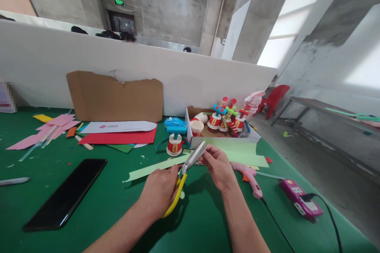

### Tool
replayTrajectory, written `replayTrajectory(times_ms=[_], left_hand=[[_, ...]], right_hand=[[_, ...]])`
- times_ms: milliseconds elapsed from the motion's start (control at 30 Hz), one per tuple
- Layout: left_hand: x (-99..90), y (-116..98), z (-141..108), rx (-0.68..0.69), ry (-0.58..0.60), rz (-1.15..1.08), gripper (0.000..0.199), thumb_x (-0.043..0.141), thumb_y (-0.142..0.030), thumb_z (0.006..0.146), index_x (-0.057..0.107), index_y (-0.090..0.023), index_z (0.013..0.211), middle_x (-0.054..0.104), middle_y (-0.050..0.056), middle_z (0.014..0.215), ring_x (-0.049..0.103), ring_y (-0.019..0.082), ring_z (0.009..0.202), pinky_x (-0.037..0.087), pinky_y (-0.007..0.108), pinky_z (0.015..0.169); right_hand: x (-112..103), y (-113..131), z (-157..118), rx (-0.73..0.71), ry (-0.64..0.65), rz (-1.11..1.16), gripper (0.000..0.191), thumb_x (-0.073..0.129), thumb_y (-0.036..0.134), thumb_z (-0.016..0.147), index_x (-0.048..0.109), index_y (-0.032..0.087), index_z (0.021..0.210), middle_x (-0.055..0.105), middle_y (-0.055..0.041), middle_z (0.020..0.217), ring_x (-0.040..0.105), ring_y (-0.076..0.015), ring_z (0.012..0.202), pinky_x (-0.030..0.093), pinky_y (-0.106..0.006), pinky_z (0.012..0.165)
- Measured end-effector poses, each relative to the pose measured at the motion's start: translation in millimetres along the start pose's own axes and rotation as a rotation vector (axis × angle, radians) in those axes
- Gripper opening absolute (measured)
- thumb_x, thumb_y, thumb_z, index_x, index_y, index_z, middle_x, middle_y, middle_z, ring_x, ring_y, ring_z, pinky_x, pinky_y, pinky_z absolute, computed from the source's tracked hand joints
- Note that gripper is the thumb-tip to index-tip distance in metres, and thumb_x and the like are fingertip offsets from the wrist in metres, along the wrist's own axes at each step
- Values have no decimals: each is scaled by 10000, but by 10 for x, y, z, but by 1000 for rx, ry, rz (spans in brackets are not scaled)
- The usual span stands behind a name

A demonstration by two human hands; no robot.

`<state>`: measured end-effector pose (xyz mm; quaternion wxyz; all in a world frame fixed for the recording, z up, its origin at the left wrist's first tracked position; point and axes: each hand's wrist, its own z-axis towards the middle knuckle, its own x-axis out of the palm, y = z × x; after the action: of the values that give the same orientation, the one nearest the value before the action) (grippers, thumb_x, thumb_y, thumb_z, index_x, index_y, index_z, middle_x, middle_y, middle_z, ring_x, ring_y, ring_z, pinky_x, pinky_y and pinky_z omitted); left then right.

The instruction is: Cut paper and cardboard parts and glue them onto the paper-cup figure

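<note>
Yellow-handled scissors (180,195) are in my left hand (160,189), their blades pointing up and to the right with a narrow gap between them. My right hand (218,168) is closed in a pinch beside the blade tips; what it pinches is too small to make out. Behind my hands lies a long light green paper strip (148,170), running to the left. A red paper cup figure (174,145) with coiled dark green arms stands just beyond the scissors.
A white box (225,141) holds several cup figures. A pink glue gun (252,180) and purple power strip (299,199) lie right. A black phone (67,193), pink paper (55,128) and red paper (118,138) are left. Brown cardboard (115,97) leans behind.
</note>
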<state>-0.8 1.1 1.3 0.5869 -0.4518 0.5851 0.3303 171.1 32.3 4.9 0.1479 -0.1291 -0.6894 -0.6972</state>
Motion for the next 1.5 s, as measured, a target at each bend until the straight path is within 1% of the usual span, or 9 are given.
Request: replayTrajectory(times_ms=[267, 400, 767, 933, 1133, 1300, 1500], left_hand=[[-8, -5, 2, -10, 13, -2, 230, 372, -184, 846, 508, -151, 1029, 675, 114, 838, 640, 299, 811, 469, 396, 703], [-20, 3, -5, -4, 15, -5, 233, 374, -192, 849, 506, -152, 1037, 676, 114, 860, 638, 293, 819, 467, 388, 707], [-18, 5, -6, 6, 12, 14, 237, 357, -203, 860, 506, -152, 1037, 678, 121, 871, 636, 301, 817, 464, 409, 717], [-29, -3, -4, 1, 20, 13, 246, 358, -198, 854, 507, -149, 1044, 678, 121, 869, 637, 305, 815, 463, 416, 721], [-21, 2, -3, -1, 16, 15, 250, 357, -207, 853, 504, -148, 1047, 677, 122, 872, 635, 301, 810, 463, 410, 717], [-38, -2, -14, 1, 14, 15, 246, 343, -208, 859, 503, -148, 1036, 673, 125, 862, 635, 279, 808, 461, 381, 717], [-32, 13, -9, 1, 15, 22, 233, 359, -207, 851, 505, -147, 1023, 667, 128, 850, 633, 286, 802, 460, 378, 700]], right_hand=[[-4, -7, 8, -5, 3, -2, 275, 807, 348, 595, 643, 160, 711, 596, 17, 594, 520, -84, 554, 437, -216, 554], [-7, -4, 8, -4, 0, -10, 266, 802, 344, 604, 638, 161, 708, 595, 17, 599, 522, -85, 560, 437, -216, 555], [-9, 5, -1, -17, -19, -23, 282, 811, 355, 582, 651, 168, 718, 604, 17, 625, 530, -89, 571, 448, -220, 562], [-18, 10, 8, -14, -7, -22, 277, 808, 354, 586, 651, 169, 718, 599, 16, 615, 520, -88, 562, 448, -222, 556], [-34, 6, 2, -12, -4, -35, 271, 800, 352, 597, 651, 167, 728, 600, 14, 616, 531, -93, 573, 454, -223, 563], [-35, 18, -3, -14, 1, -38, 265, 800, 351, 596, 650, 171, 720, 609, 12, 628, 524, -91, 563, 456, -227, 561], [-42, 38, -3, -23, -32, -30, 269, 807, 353, 583, 645, 178, 708, 608, 13, 621, 530, -97, 562, 454, -230, 555]])
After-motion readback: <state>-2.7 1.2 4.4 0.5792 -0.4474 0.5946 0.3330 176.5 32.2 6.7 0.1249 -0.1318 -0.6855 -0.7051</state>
